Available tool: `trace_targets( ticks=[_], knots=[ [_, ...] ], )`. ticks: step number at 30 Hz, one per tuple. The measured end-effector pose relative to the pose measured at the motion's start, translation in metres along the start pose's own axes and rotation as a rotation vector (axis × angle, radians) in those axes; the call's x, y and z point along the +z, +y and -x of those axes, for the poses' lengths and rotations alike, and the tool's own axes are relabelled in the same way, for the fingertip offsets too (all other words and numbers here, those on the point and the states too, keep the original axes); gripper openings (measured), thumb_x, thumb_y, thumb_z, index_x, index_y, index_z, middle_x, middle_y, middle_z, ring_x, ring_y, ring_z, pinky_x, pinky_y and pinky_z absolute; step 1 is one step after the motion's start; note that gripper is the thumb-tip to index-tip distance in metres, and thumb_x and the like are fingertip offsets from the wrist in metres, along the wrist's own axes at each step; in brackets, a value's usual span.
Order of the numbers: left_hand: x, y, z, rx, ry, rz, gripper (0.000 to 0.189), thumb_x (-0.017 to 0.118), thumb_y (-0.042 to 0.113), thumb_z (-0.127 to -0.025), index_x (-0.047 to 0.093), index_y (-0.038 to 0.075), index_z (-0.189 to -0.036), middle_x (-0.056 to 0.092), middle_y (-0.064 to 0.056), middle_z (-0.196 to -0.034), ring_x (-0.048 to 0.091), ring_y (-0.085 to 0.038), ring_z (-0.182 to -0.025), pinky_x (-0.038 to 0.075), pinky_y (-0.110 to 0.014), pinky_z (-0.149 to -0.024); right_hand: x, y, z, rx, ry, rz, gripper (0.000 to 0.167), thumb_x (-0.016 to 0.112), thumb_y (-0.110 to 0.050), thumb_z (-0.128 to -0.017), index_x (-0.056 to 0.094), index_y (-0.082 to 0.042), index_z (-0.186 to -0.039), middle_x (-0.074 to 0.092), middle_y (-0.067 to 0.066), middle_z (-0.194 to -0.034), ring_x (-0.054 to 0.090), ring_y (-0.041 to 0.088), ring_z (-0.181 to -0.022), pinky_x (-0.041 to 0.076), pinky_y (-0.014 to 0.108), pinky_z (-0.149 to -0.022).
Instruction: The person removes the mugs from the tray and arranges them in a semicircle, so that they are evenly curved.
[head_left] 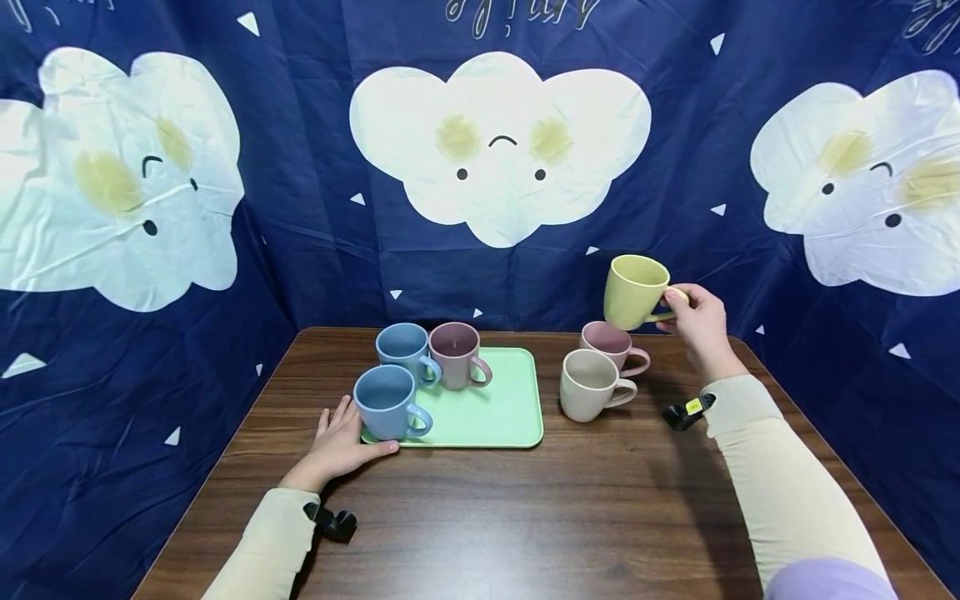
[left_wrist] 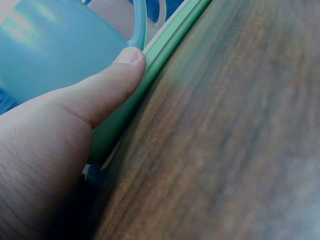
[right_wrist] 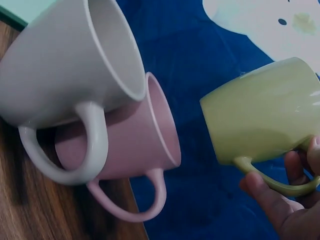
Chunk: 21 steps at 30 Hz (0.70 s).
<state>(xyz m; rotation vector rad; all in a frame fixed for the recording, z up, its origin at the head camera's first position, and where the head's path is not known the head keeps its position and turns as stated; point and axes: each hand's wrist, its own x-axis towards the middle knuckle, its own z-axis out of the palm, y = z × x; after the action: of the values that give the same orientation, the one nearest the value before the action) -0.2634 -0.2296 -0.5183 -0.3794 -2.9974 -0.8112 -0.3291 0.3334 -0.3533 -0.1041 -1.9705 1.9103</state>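
Observation:
My right hand [head_left: 697, 323] holds a yellow mug [head_left: 632, 292] by its handle, up in the air above a pink mug [head_left: 606, 340]. In the right wrist view the yellow mug [right_wrist: 265, 112] is apart from the other mugs, with fingers and thumb about its handle. My left hand [head_left: 337, 446] lies at the front left corner of a light green tray [head_left: 510, 408], fingers and thumb spread. Its thumb [left_wrist: 112, 82] touches the tray's rim beside a blue mug [head_left: 384, 404]. Another blue mug [head_left: 401, 346] and a mauve mug [head_left: 454, 357] stand behind on the tray.
Right of the tray, a cream mug [head_left: 587, 387] stands on the brown wooden table [head_left: 487, 517], in front of the pink mug. A dark blue cloth [head_left: 315, 250] with white clouds hangs behind the table and at its sides.

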Motion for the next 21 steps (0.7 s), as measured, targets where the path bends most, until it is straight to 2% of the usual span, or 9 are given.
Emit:
trace_targets(
  ticks=[5,10,13,21],
  knots=[
    [0.001,0.0,-0.001,-0.003,-0.005,-0.004,0.119,0.07,0.069,-0.081,0.016,-0.001,-0.16,0.019,-0.027,-0.164,0.009,-0.051,-0.15,-0.002,-0.073,-0.114,-0.005,0.007,-0.003,0.016,0.035,0.034,0.007,0.062,-0.013,-0.101,0.064,-0.007,-0.102,0.064,0.003,-0.09,0.066,0.011,-0.066,0.059,0.023,-0.057],
    [0.003,-0.002,0.0,0.012,0.013,0.007,0.118,0.071,0.068,-0.08,0.017,-0.001,-0.16,0.019,-0.028,-0.163,0.01,-0.053,-0.15,-0.002,-0.074,-0.113,-0.01,0.014,-0.007,0.013,0.071,0.044,0.012,0.061,-0.012,-0.101,0.063,-0.001,-0.106,0.064,-0.003,-0.085,0.064,0.007,-0.066,0.058,0.022,-0.056],
    [0.004,-0.004,0.0,0.014,0.01,0.016,0.119,0.07,0.07,-0.08,0.016,0.0,-0.16,0.019,-0.029,-0.163,0.009,-0.053,-0.15,-0.003,-0.074,-0.113,-0.013,0.017,-0.008,0.016,0.095,0.034,0.011,0.061,-0.01,-0.102,0.063,0.0,-0.105,0.064,-0.001,-0.087,0.063,0.007,-0.067,0.058,0.023,-0.056],
    [0.007,-0.012,-0.004,-0.003,-0.008,0.023,0.122,0.07,0.071,-0.079,0.014,0.001,-0.161,0.016,-0.026,-0.165,0.006,-0.051,-0.151,-0.006,-0.072,-0.113,-0.019,0.029,-0.011,0.071,0.15,0.075,0.006,0.059,-0.013,-0.102,0.063,-0.008,-0.103,0.06,0.003,-0.096,0.058,0.004,-0.074,0.058,0.022,-0.056]
  ],
)
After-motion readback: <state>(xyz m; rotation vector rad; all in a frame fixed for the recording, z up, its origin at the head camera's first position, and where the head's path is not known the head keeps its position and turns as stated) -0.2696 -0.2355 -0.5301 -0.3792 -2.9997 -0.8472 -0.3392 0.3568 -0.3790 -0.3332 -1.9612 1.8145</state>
